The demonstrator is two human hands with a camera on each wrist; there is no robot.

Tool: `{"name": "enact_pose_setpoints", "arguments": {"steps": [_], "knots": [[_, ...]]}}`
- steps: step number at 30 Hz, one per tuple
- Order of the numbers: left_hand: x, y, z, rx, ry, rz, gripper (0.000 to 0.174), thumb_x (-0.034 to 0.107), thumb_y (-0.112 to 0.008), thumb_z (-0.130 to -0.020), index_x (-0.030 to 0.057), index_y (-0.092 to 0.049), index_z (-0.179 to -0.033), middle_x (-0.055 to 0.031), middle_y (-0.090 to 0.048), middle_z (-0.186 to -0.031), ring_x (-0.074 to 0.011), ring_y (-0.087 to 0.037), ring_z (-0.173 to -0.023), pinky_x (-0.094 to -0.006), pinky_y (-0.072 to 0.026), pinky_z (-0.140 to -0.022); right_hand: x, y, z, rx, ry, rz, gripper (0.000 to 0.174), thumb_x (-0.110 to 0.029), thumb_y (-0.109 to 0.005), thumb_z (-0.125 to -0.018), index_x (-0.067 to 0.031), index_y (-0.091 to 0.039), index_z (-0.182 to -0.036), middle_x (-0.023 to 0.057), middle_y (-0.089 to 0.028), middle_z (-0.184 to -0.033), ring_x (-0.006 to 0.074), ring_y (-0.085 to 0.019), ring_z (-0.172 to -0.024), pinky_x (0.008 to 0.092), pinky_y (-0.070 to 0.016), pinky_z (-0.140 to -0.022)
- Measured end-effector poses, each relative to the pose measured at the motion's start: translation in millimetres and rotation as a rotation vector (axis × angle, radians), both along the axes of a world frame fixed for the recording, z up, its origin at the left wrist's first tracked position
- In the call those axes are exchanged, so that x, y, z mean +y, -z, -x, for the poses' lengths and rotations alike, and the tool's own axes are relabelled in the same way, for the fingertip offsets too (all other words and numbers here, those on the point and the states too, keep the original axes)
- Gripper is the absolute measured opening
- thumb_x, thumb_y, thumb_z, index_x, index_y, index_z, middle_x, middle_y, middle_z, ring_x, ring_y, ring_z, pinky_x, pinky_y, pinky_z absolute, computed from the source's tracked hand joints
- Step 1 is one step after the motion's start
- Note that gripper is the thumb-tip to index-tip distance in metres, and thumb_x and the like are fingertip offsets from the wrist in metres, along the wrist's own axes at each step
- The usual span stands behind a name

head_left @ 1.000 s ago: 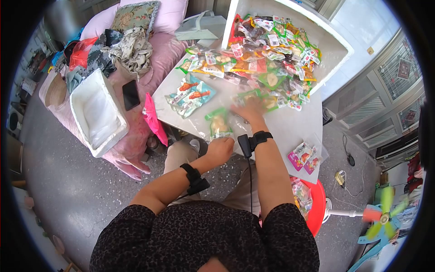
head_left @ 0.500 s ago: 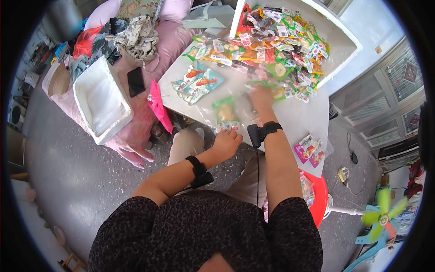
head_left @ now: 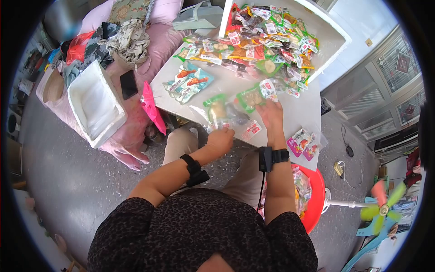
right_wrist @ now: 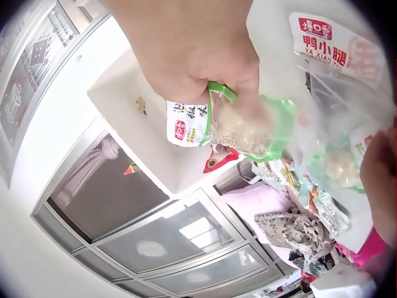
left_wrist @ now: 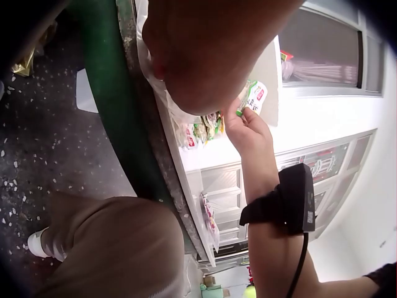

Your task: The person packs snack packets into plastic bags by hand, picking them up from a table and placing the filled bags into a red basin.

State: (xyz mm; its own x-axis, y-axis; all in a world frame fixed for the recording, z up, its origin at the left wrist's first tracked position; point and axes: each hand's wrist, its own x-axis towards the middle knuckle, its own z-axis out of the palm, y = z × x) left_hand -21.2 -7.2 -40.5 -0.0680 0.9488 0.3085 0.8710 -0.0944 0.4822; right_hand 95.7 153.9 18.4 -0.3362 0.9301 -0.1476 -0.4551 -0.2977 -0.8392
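My right hand (head_left: 270, 113) pinches a green-edged snack packet (head_left: 250, 97) by its end, above the table; its white label (right_wrist: 188, 124) faces the right wrist camera. At the table's near edge my left hand (head_left: 220, 142) holds the edge of a clear plastic bag (head_left: 232, 119) with its fingers curled. Another green-edged packet (head_left: 216, 109) with pale contents lies at that bag, just beyond the left fingers. Beside it is a packet with dark contents and a red-and-white label (head_left: 251, 130). In the left wrist view the left fingers are hidden.
A white foam box (head_left: 333, 56) lies tipped at the back, with a heap of snack packets (head_left: 276, 43) spilling onto the table (head_left: 294, 106). Blue packets (head_left: 188, 84) lie left, pink ones (head_left: 301, 143) right. A red basin (head_left: 318, 199) stands below the right side.
My right hand has picked up a green-edged packet from beside the heap and drawn it nearer, turning it. My left hand stays at the table edge, its fingers more curled than half a second ago.
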Motion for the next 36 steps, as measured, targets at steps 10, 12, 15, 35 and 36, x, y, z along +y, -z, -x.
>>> {"name": "enact_pose_setpoints", "arguments": {"steps": [10,12,15,35,36], "knots": [[13.7,-3.4,-0.1,-0.287,-0.123,0.014,0.01,0.013,-0.047,-0.071,0.004,-0.049,-0.074,-0.0145,-0.053,-0.069,-0.0301,-0.053,-0.065,-0.0385,-0.0413,-0.056,-28.5,1.4,-39.7,0.411,-0.085,0.147,0.02,0.002,-0.043,-0.075,-0.0003,-0.041,-0.094,0.0142,-0.05,-0.096,0.0267,-0.05,-0.088,0.04,-0.0451,-0.071],[20.4,-3.9,5.6,-0.371,-0.13,0.012,0.011,0.013,-0.048,-0.071,0.0037,-0.049,-0.075,-0.0137,-0.053,-0.067,-0.0274,-0.053,-0.062,-0.0358,-0.0411,-0.054,-37.0,-1.9,-45.8,0.411,-0.124,0.088,0.019,0.006,-0.043,-0.071,-0.0001,-0.043,-0.089,0.0146,-0.051,-0.096,0.0277,-0.05,-0.09,0.0411,-0.0447,-0.073],[30.3,-7.3,14.5,-0.521,-0.116,0.024,0.012,0.013,-0.048,-0.071,0.003,-0.051,-0.076,-0.0129,-0.053,-0.065,-0.024,-0.052,-0.06,-0.0326,-0.0406,-0.055,-46.3,-1.0,-51.5,0.293,-0.195,-0.048,0.016,0.01,-0.043,-0.067,-0.0011,-0.046,-0.079,0.015,-0.051,-0.095,0.0301,-0.048,-0.093,0.0434,-0.0428,-0.077],[29.1,-2.7,-5.2,-0.482,-0.147,0.178,0.015,0.018,-0.042,-0.074,0.0059,-0.049,-0.079,-0.0168,-0.054,-0.079,-0.0345,-0.051,-0.076,-0.0413,-0.0398,-0.065,-79.5,58.1,-59.0,0.05,0.031,0.267,0.034,-0.027,-0.048,-0.08,0.0011,-0.04,-0.097,0.0131,-0.05,-0.089,0.0228,-0.054,-0.072,0.0344,-0.0467,-0.062],[28.9,-2.3,-6.8,-0.49,-0.149,0.175,0.015,0.018,-0.042,-0.074,0.0061,-0.049,-0.079,-0.0166,-0.054,-0.079,-0.0344,-0.051,-0.076,-0.0411,-0.0399,-0.065,-82.6,58.5,-57.0,-0.119,0.009,0.153,0.033,-0.022,-0.05,-0.079,0.0013,-0.04,-0.099,0.0132,-0.051,-0.087,0.0218,-0.055,-0.07,0.0332,-0.0471,-0.059]]}}
